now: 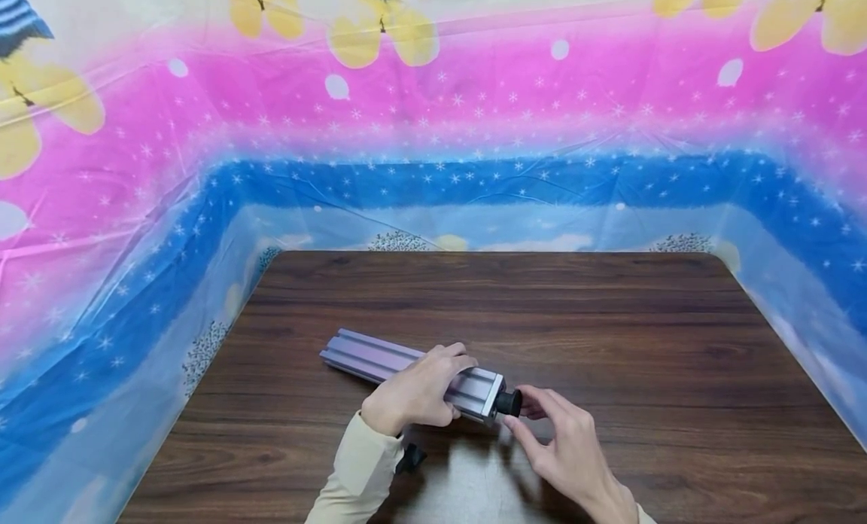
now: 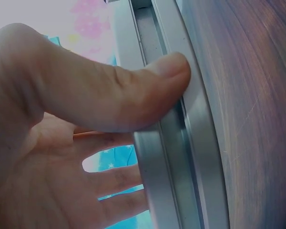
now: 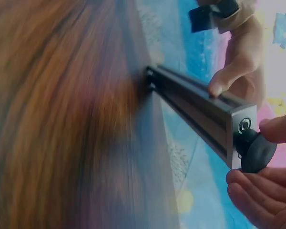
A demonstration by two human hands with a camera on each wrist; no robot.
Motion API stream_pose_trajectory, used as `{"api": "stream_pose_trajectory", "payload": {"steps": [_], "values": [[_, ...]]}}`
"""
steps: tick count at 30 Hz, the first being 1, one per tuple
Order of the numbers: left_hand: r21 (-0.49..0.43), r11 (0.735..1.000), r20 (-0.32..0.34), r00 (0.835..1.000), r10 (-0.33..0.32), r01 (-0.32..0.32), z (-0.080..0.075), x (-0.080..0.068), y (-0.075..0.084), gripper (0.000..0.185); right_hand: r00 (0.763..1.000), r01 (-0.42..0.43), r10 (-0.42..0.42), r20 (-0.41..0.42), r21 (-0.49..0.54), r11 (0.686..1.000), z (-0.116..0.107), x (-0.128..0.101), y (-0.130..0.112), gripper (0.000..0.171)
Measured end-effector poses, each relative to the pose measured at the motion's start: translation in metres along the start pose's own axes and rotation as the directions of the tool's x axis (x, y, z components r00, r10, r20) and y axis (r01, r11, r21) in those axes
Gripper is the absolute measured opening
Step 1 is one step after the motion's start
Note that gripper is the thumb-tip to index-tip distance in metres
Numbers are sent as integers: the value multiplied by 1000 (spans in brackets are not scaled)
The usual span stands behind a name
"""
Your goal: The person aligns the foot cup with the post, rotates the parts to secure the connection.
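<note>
1. Head view: the left hand [image 1: 416,392] clamps the ribbed silver aluminium rail [image 1: 406,372] on the dark wooden table [image 1: 609,321]; the right hand [image 1: 562,441] pinches the round black knob [image 1: 509,402].
2. Left wrist: the thumb [image 2: 133,90] presses the rail's groove.
3. Right wrist: knob at the rail's end plate (likely being screwed); next calls for steady twisting.

left hand [image 1: 415,394] hides the middle of the aluminium bar [image 1: 369,357].

On the dark wooden counter [image 1: 609,336] lies a silver aluminium rail [image 1: 379,362]. The left hand [image 1: 416,392] grips it from above, while the right hand [image 1: 565,441] pinches the black knob [image 1: 509,402] at its end.
</note>
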State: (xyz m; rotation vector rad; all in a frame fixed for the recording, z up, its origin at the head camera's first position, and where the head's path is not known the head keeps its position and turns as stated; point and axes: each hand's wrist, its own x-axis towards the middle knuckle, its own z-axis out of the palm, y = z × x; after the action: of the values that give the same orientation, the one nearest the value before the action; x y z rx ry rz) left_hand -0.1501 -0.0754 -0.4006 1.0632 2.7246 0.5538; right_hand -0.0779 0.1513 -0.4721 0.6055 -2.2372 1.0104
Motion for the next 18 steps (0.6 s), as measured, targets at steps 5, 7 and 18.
{"api": "stream_pose_trajectory", "payload": {"steps": [5,7,18], "values": [[26,999,-23,1000,20,-20,3,2,0,68,966,-259,258,23,73,963,2,3,-9,21],[39,999,-38,999,36,-34,4,2,0,68,916,-401,396,68,83,912,1,5,-12,17],[111,991,-99,991,91,-80,10,5,0,64,699,-713,675,236,150,685,2,11,-16,34]]}}
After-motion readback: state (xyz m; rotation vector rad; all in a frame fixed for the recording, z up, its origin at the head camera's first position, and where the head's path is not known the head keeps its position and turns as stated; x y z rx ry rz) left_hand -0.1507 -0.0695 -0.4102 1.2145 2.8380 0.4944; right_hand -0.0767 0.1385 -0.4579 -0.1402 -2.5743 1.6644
